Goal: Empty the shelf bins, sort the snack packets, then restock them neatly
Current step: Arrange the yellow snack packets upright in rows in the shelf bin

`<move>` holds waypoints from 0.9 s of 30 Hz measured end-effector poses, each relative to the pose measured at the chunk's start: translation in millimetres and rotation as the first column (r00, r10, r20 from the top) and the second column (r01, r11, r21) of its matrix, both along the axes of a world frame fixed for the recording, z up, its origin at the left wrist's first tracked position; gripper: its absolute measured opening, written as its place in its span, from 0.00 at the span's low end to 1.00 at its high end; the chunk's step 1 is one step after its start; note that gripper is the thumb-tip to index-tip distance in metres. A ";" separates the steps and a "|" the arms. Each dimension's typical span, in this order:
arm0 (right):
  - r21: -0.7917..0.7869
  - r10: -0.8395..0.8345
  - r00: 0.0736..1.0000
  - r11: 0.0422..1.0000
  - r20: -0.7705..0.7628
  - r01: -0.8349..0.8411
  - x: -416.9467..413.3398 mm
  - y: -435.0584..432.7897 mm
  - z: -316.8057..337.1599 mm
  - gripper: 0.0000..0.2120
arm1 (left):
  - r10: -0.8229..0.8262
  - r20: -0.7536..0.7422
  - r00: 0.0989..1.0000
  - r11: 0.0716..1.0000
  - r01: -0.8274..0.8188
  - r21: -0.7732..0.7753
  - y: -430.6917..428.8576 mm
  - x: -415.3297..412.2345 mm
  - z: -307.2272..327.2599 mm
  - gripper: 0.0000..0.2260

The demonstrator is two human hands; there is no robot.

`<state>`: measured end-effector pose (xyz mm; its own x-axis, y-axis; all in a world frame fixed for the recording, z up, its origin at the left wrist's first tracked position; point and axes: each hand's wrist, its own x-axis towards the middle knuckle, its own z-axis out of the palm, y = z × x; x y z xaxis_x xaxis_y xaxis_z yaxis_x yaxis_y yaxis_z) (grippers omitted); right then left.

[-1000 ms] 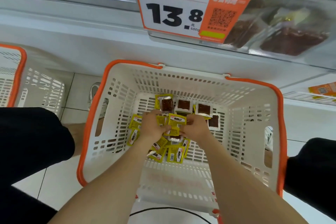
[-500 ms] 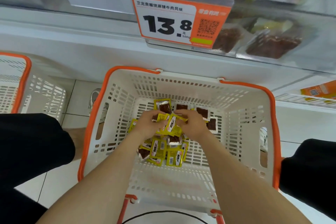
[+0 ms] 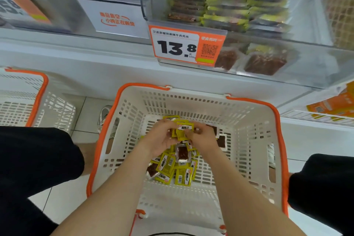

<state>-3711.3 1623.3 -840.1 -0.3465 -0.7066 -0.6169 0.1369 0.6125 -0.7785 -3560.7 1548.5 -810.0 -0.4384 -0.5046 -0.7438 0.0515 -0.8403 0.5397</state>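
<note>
A white basket with an orange rim (image 3: 254, 113) stands on the floor between my knees. Small yellow snack packets (image 3: 173, 170) lie heaped on its bottom, some showing dark meat through clear film. Above the heap, my left hand (image 3: 160, 140) and my right hand (image 3: 203, 138) together hold a small stack of yellow packets (image 3: 182, 130), fingers curled round its two ends. The clear shelf bin (image 3: 306, 59) above holds neat rows of the same packets (image 3: 226, 4).
An orange price tag reading 13.8 (image 3: 183, 46) hangs on the bin's front. A second white basket (image 3: 38, 97) stands at the left. An empty bin with a white sign (image 3: 116, 19) is at upper left. Orange tags (image 3: 333, 103) sit on a lower shelf at right.
Both hands have lifted a small stack of packets up off the heap. The view has tilted upward, showing more of the shelf bin.
</note>
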 end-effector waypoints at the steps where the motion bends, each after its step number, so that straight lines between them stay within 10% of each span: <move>1: -0.007 0.040 0.999 0.999 -0.004 -0.040 2.2 0.5 1.5 0.04 | -0.032 0.052 0.998 0.999 0.034 -0.043 0.4 1.0 1.4 0.10; 7: 0.086 0.194 0.980 0.977 0.038 -0.197 -0.8 9.5 0.8 0.18 | -0.333 0.271 0.903 0.931 0.360 -0.054 -4.1 25.0 -1.2 0.18; 10: 0.191 0.357 0.927 0.924 -0.115 -0.332 -0.1 21.4 -10.7 0.06 | -0.345 0.437 0.831 0.902 0.422 -0.091 -2.5 41.0 -9.7 0.15; 15: 0.423 0.758 0.368 0.621 -0.539 -0.660 48.8 24.7 -23.3 0.17 | -0.230 0.525 0.820 0.920 0.359 -0.159 4.7 60.2 -29.2 0.11; 18: 0.489 0.794 0.205 0.531 -0.572 -0.693 70.6 30.0 -34.5 0.23 | -0.147 0.454 0.879 0.953 0.249 -0.175 1.9 65.9 -32.3 0.09; 21: 0.427 0.762 0.311 0.596 -0.567 -0.680 69.7 34.0 -44.8 0.19 | -0.154 0.386 0.910 0.969 0.215 -0.121 -3.7 67.1 -31.7 0.12; 25: 0.151 0.370 0.853 0.929 -0.369 -0.337 44.4 14.2 -33.2 0.06 | -0.064 0.418 0.906 0.978 0.140 -0.155 -7.8 63.0 -30.8 0.12; 27: 0.037 0.122 0.970 0.992 -0.209 -0.117 30.7 0.0 -24.5 0.07 | -0.040 0.370 0.928 0.983 0.102 -0.150 -8.5 58.4 -28.1 0.13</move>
